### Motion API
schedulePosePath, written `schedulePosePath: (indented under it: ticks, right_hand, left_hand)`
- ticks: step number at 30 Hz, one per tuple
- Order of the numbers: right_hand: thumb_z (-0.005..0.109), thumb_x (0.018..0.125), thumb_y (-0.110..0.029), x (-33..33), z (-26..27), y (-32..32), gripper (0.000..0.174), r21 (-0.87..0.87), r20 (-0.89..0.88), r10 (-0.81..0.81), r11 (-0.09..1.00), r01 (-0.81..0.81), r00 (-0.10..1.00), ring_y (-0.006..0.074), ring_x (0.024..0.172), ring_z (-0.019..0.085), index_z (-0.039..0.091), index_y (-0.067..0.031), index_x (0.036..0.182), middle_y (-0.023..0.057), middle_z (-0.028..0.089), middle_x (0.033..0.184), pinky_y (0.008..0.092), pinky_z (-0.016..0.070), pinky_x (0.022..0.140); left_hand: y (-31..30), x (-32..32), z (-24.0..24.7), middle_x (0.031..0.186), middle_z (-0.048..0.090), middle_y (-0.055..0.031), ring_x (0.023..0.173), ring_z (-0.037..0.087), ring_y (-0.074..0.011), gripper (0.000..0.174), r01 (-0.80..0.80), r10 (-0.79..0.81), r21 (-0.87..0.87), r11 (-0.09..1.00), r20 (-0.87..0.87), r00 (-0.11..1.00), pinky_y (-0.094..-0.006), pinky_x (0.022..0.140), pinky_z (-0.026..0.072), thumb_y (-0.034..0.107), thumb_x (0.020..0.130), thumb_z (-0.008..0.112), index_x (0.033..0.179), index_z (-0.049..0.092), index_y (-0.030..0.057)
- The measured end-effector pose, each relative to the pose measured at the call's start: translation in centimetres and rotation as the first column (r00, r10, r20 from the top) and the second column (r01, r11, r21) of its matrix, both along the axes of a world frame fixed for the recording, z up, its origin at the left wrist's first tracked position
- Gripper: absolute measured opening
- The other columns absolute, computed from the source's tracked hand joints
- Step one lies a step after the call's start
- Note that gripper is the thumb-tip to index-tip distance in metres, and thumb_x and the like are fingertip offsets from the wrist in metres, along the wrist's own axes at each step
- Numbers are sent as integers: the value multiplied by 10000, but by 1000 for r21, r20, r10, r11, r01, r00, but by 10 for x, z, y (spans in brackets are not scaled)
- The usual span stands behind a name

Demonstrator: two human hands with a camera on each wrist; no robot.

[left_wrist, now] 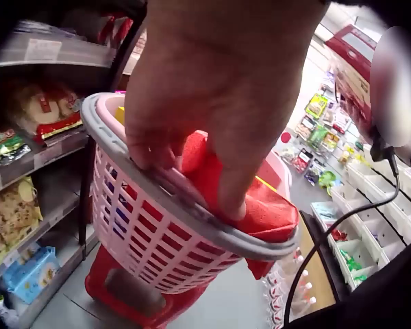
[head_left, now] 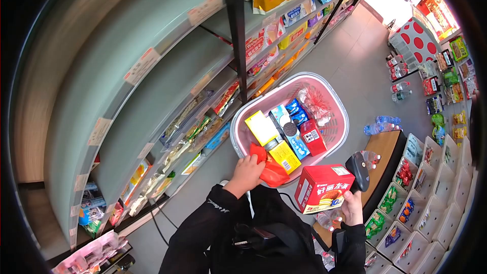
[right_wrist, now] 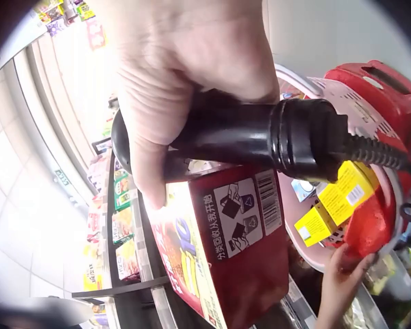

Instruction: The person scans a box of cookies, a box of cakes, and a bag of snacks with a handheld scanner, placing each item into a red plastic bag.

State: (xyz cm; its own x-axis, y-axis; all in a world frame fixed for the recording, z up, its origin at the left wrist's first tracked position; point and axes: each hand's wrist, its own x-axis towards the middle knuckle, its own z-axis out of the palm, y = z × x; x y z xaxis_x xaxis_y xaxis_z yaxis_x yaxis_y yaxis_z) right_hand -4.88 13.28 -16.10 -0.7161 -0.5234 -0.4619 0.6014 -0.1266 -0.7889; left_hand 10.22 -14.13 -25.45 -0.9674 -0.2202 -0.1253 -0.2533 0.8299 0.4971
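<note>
My left hand [head_left: 247, 175] [left_wrist: 212, 103] is at the near rim of the pink basket [head_left: 335, 102] [left_wrist: 151, 226], its fingers curled onto a red cloth bag [head_left: 274, 173] [left_wrist: 260, 209] that hangs over the rim. My right hand [head_left: 352, 208] [right_wrist: 185, 62] grips a black handheld scanner [head_left: 358, 171] [right_wrist: 240, 137] together with a red box [head_left: 322, 190] [right_wrist: 250, 274], held just outside the basket's right side. Inside the basket lie yellow boxes [head_left: 261, 128] [right_wrist: 346, 192], a blue cookie box [head_left: 299, 144], blue packets [head_left: 296, 111], a smaller red box [head_left: 313, 138] and a clear-and-red package [head_left: 317, 102].
Curved shelves [head_left: 152, 66] with snack packs stand on the left. A wooden-topped counter [head_left: 383, 157] is at the right, beside white bins [head_left: 431, 193] of small packets. Plastic bottles [head_left: 378, 128] stand near it. The scanner's black cord [left_wrist: 329, 233] runs past the basket.
</note>
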Motion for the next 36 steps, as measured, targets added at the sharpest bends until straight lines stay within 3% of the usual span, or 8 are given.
schedulePosePath:
  ticks: [5,10,13,16,17,20,24,36]
  right_hand:
    - [759,597,-113,-19,-12,4,827,17,39,54,998,-54,998,236,1057,484,291,-37,1274,118,447,1196,367,417,881]
    - [756,608,-198,-30,-29,-10,797,11,43,115,993,-116,992,257,1011,521,309,0,1237,138,491,1142,401,442,852]
    - [759,602,-208,-33,-16,-32,805,-17,60,157,988,-156,986,252,1040,501,309,-10,1239,134,458,1185,391,434,865]
    - [776,573,-230,-38,-3,-52,836,-117,49,244,964,-237,969,229,1036,504,319,-12,1238,129,456,1188,376,441,854]
    - [776,573,-230,-39,1,-59,836,-134,36,257,959,-250,966,229,1036,504,319,-12,1238,129,456,1188,376,441,854]
    - [797,525,-277,-37,22,-86,894,-184,66,349,925,-333,935,230,1003,527,328,-1,1234,136,488,1148,367,468,812]
    - [793,519,-300,-22,67,-147,951,-412,-94,498,769,-490,862,241,1037,510,288,0,1266,183,424,1229,366,458,830]
    - [793,516,-212,33,68,-187,917,-275,-102,612,740,-614,784,245,976,544,292,-27,1261,120,504,1127,372,488,779]
  left_hand:
    - [-14,-9,-13,791,492,-95,769,524,-274,126,14,-40,175,984,144,989,-374,659,425,160,675,621,749,567,73]
    - [-17,-14,26,780,483,-109,766,517,-299,78,-112,113,321,940,18,993,-379,672,417,123,713,578,711,554,49]
    - [-25,-13,62,878,502,-119,842,507,-285,94,-176,277,333,927,-287,917,-342,739,411,121,755,556,753,541,28]
    - [-37,-2,88,1007,527,-76,925,498,-161,159,-253,649,784,566,-235,724,-267,801,386,157,878,451,868,509,9]
    - [-40,4,93,1007,527,-76,925,498,-161,159,-254,654,776,578,-253,713,-267,801,386,157,878,451,868,509,9]
    - [-47,18,113,866,559,-17,796,516,-75,166,-149,888,989,-17,83,452,-213,733,404,149,911,385,917,504,34]
    - [-51,39,127,799,550,17,709,489,-37,157,-185,932,979,84,-11,361,-196,650,396,157,905,413,890,509,33]
    - [-59,109,167,812,596,-58,677,562,-99,152,-81,954,987,140,-112,277,-225,613,454,152,898,431,882,501,19]
